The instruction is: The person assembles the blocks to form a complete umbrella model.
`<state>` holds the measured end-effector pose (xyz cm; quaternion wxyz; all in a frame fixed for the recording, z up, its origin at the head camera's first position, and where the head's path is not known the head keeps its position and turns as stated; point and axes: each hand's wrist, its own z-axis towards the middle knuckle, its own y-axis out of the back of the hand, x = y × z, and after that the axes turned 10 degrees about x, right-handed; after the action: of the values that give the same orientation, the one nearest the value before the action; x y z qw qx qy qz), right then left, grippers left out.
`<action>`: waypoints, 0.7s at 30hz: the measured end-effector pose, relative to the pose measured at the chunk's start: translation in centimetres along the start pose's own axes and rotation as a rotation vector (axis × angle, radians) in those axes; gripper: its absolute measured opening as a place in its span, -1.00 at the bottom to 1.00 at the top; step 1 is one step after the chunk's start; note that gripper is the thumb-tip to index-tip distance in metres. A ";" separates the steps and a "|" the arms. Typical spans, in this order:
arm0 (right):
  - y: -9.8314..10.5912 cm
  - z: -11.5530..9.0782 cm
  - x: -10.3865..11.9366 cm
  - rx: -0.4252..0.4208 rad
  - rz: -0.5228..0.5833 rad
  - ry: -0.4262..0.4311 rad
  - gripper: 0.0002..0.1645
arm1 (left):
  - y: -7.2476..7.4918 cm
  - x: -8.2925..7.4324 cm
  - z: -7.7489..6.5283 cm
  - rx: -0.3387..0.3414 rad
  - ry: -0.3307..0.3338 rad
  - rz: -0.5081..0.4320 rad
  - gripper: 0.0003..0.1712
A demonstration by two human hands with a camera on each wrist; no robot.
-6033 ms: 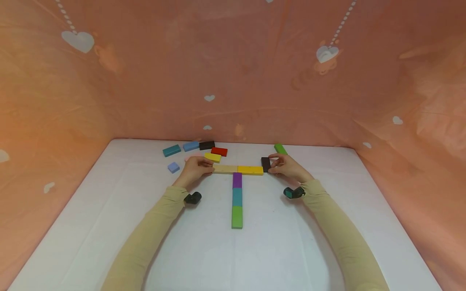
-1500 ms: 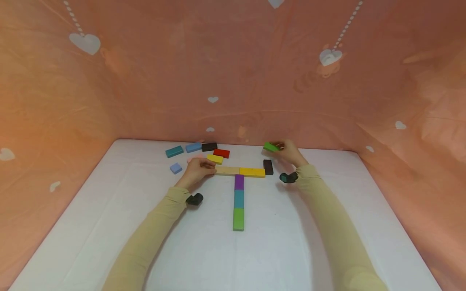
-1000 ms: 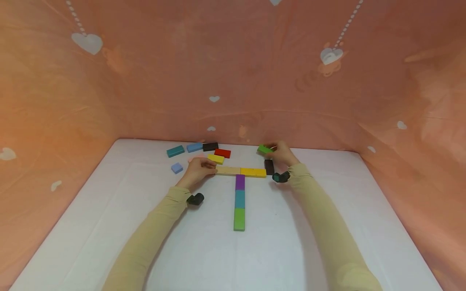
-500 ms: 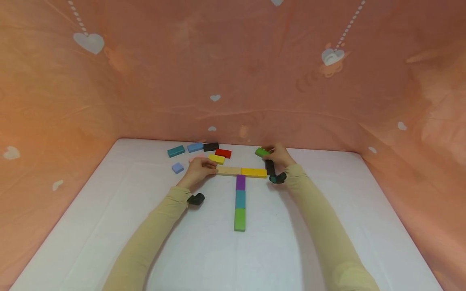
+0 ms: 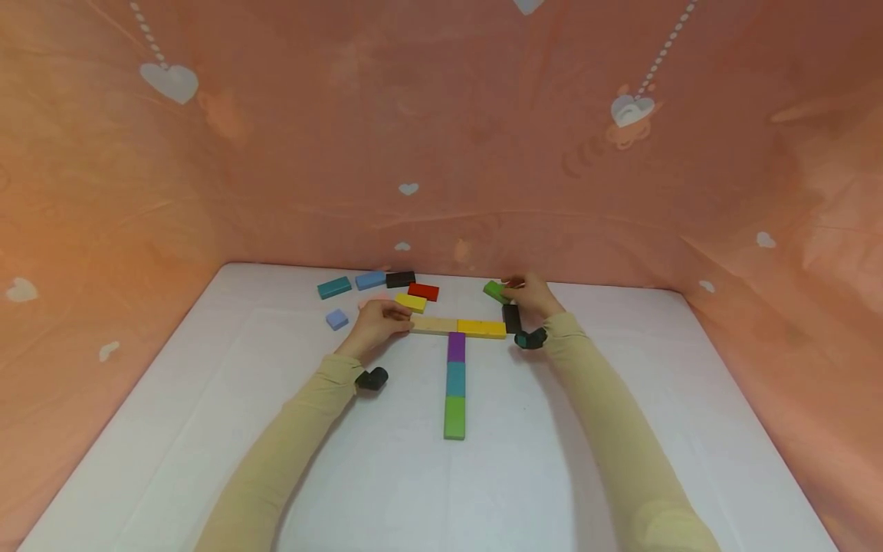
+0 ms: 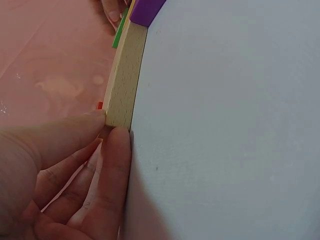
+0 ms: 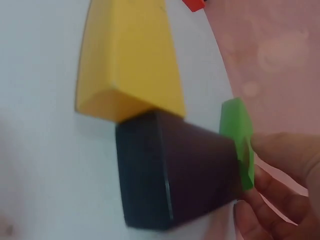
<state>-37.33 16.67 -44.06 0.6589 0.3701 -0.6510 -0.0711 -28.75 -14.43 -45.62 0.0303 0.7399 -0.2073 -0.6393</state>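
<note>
My left hand pinches the left end of a plain wooden block, thumb and a finger at its corners. That block lies end to end with a yellow block. Below their joint, a purple block, a teal block and a green block run toward me in a line. My right hand holds another green block at the far end of a black block. The black block stands crosswise against the yellow block's right end.
At the back left lie loose blocks: dark teal, blue, black, red, light yellow and a small lavender one. A pink-orange cloth wall rises behind the white table.
My right hand has let go of the black block, now against the yellow one, and brought the green block leftward to its far end. My left hand keeps its place on the wooden block.
</note>
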 end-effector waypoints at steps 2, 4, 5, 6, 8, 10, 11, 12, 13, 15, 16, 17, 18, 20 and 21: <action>0.2 -0.1 -0.2 0.001 0.002 0.004 -0.64 | 0.0 0.0 0.0 0.002 -0.002 0.002 -0.74; 0.5 -0.2 -0.4 0.005 0.010 0.013 -0.64 | 0.0 0.1 0.1 0.001 0.000 0.003 -0.74; 0.6 -0.2 -0.5 0.008 0.017 0.012 -0.64 | 0.1 0.1 0.1 -0.001 0.003 0.003 -0.74; 0.7 -0.2 -0.6 0.010 0.019 0.020 -0.64 | 0.1 0.1 0.1 -0.001 0.003 0.006 -0.74; 0.8 -0.3 -0.8 0.014 0.008 0.034 -0.64 | 0.1 0.1 0.1 0.001 0.004 0.011 -0.74; 0.9 -0.3 -1.0 0.019 -0.004 0.049 -0.64 | 0.1 0.1 0.1 0.002 0.008 0.004 -0.74; 1.0 -0.3 -1.1 0.022 -0.007 0.051 -0.64 | 0.2 0.1 0.1 0.003 0.007 0.005 -0.74; 1.0 -0.4 -1.1 0.023 -0.008 0.053 -0.64 | 0.2 0.1 0.1 0.006 0.006 0.004 -0.74; 1.0 -0.4 -1.1 0.026 -0.007 0.050 -0.63 | 0.2 0.1 0.1 0.006 0.008 0.001 -0.74; 1.1 -0.4 -1.2 0.029 -0.005 0.053 -0.63 | 0.1 0.1 0.1 0.005 0.009 0.000 -0.74; 1.1 -0.4 -1.2 0.030 -0.004 0.055 -0.62 | 0.1 0.1 0.1 0.006 0.005 0.007 -0.74; 1.1 -0.4 -1.2 0.032 -0.004 0.055 -0.62 | 0.1 0.1 0.1 0.006 0.001 0.011 -0.74; 1.1 -0.5 -1.1 0.032 -0.001 0.053 -0.62 | 0.1 0.1 0.1 0.007 -0.002 0.014 -0.74; 1.1 -0.5 -1.1 0.034 -0.006 0.056 -0.62 | 0.1 0.1 0.1 0.006 -0.007 0.019 -0.74; 1.1 -0.6 -1.0 0.034 -0.007 0.053 -0.62 | 0.1 0.1 0.1 0.007 -0.011 0.024 -0.74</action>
<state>-37.41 18.31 -44.18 0.6692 0.3852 -0.6333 -0.0523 -28.87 -14.58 -45.74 0.0346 0.7340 -0.2185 -0.6421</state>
